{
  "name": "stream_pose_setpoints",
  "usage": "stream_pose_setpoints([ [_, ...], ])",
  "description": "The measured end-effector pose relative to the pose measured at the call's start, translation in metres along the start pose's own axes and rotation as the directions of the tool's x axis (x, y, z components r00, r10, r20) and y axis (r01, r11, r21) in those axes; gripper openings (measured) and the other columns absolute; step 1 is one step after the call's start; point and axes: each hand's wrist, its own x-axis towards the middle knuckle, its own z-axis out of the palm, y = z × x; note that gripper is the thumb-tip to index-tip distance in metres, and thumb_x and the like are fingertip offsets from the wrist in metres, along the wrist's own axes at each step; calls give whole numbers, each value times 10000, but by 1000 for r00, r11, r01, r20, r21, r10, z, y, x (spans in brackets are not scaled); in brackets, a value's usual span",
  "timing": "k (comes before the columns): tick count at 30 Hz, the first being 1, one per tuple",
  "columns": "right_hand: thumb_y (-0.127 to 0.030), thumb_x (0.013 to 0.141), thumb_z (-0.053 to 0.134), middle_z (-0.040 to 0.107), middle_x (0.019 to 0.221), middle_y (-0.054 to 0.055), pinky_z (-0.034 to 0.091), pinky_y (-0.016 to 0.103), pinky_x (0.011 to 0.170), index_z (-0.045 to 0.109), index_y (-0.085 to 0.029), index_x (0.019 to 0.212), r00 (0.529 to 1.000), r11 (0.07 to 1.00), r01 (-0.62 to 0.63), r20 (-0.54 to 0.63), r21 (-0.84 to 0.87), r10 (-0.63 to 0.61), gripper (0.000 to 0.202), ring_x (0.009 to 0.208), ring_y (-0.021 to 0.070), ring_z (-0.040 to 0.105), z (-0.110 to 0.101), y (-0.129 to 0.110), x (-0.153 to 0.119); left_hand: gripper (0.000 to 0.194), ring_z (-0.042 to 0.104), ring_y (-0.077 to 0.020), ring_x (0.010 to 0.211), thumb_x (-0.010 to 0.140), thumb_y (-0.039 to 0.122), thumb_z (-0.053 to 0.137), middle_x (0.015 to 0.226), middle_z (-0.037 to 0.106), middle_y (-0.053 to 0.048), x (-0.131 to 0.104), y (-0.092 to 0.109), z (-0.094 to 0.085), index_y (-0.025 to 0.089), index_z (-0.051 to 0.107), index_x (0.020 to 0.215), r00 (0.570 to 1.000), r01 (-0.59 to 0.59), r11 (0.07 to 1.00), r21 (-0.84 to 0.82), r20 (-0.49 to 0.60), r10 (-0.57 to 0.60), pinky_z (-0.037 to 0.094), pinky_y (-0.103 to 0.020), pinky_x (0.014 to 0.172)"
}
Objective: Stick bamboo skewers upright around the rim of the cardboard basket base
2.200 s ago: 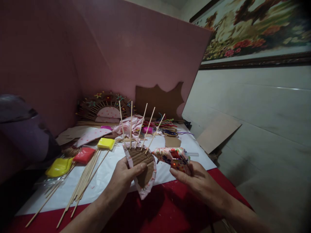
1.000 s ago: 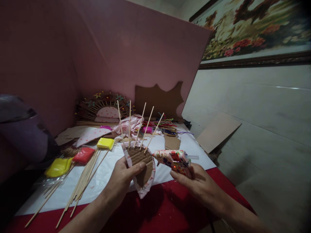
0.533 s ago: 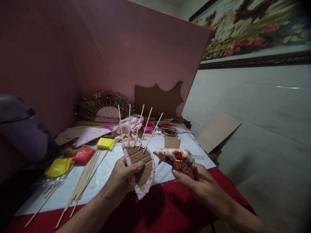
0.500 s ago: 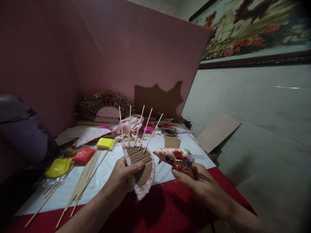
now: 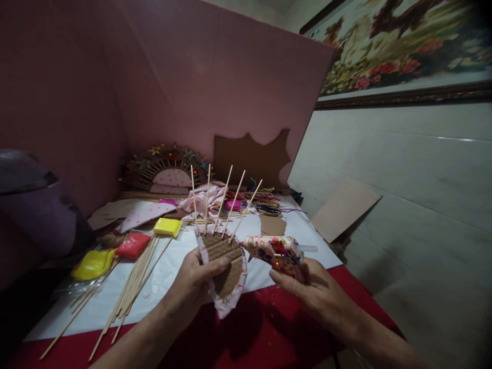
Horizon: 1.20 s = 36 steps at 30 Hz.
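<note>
My left hand [image 5: 196,279] grips a rounded cardboard piece [image 5: 225,256] edged with pink-dotted white fabric, its thumb pressed on the cardboard face. Several thin wooden sticks [image 5: 221,200] stand up in a fan from the far edge of that piece. In my right hand [image 5: 307,287] is a flower-patterned glue gun [image 5: 274,252], with a small orange light on it and a clear glue stick out of its rear. The gun's nozzle points left, at the right edge of the cardboard piece; whether it touches cannot be made out.
Loose wooden sticks [image 5: 134,282], yellow packets [image 5: 92,265] and a red packet [image 5: 132,245] lie at left on a white sheet [image 5: 161,274]. Behind are a decorated fan [image 5: 171,169], pink fabric [image 5: 203,199], scissors [image 5: 268,207] and a cut cardboard sheet [image 5: 246,159].
The glue gun has moved slightly left, and its nozzle is nearer the cardboard's edge. The cardboard piece with its sticks has shifted a little to the right.
</note>
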Motion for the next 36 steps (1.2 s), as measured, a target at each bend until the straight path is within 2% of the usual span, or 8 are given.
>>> stream_pose_setpoints([
  [10, -428, 788, 503, 259, 599, -44, 272, 227, 491, 284, -202, 585, 1000, 1000, -15, -4, -21, 14, 374, 541, 97, 255, -1, 2, -1, 248, 630, -228, 778, 692, 160, 628, 895, 699, -114, 2, 1, 1, 120, 631, 937, 999, -27, 998, 63, -35, 29, 465, -321, 720],
  [15, -404, 767, 526, 275, 590, -42, 261, 222, 474, 315, -196, 575, 999, 999, -13, -50, -30, 12, 352, 533, 96, 264, -1, 2, -3, 224, 634, -221, 757, 686, 158, 630, 881, 702, -113, 1, 1, 2, 118, 638, 907, 998, -40, 997, 63, -55, 44, 469, -309, 702],
  [23, -418, 768, 520, 288, 607, -33, 287, 229, 488, 366, -186, 601, 998, 998, -55, 28, -32, 56, 325, 555, 102, 275, -2, 4, -7, 251, 647, -218, 691, 647, 163, 659, 826, 712, -110, 1, 3, 6, 113, 646, 893, 995, -26, 1000, -11, -101, 25, 485, -312, 662],
  [26, -431, 764, 526, 334, 602, -32, 308, 229, 495, 417, -183, 631, 998, 998, -64, 0, 12, 64, 303, 548, 104, 314, -2, 4, -9, 256, 647, -216, 697, 635, 163, 666, 821, 710, -109, 1, 4, 7, 111, 648, 885, 992, -36, 999, -32, -118, 32, 488, -297, 653],
  [30, -466, 790, 484, 444, 565, -15, 341, 235, 492, 493, -166, 670, 997, 995, -42, -68, 90, 49, 324, 523, 117, 411, -9, 6, -7, 262, 639, -197, 674, 663, 152, 652, 808, 699, -111, 1, 4, 3, 101, 633, 919, 996, -3, 999, -49, -86, -1, 493, -275, 618],
  [33, -477, 805, 455, 514, 563, 14, 362, 249, 500, 529, -155, 687, 969, 1000, 24, -244, -18, -28, 350, 539, 147, 481, -20, 15, 3, 243, 637, -186, 658, 683, 148, 639, 801, 697, -104, 3, 4, 0, 105, 630, 922, 998, 17, 998, -60, -62, -20, 497, -268, 607],
  [34, -470, 810, 451, 552, 612, 27, 374, 256, 522, 548, -154, 768, 951, 993, 35, -301, -108, -67, 333, 573, 162, 510, -23, 19, 8, 233, 638, -186, 657, 682, 147, 640, 793, 698, -102, 3, 4, -1, 103, 633, 912, 998, 17, 998, -66, -60, -21, 498, -265, 605],
  [36, -447, 829, 427, 610, 776, 52, 399, 280, 600, 516, -167, 1002, 940, 946, 0, -323, -324, -111, 341, 691, 197, 562, -28, 32, 20, 228, 640, -187, 658, 674, 143, 646, 785, 701, -101, 4, 4, -1, 99, 639, 898, 997, 6, 997, -75, -71, -11, 502, -262, 605],
])
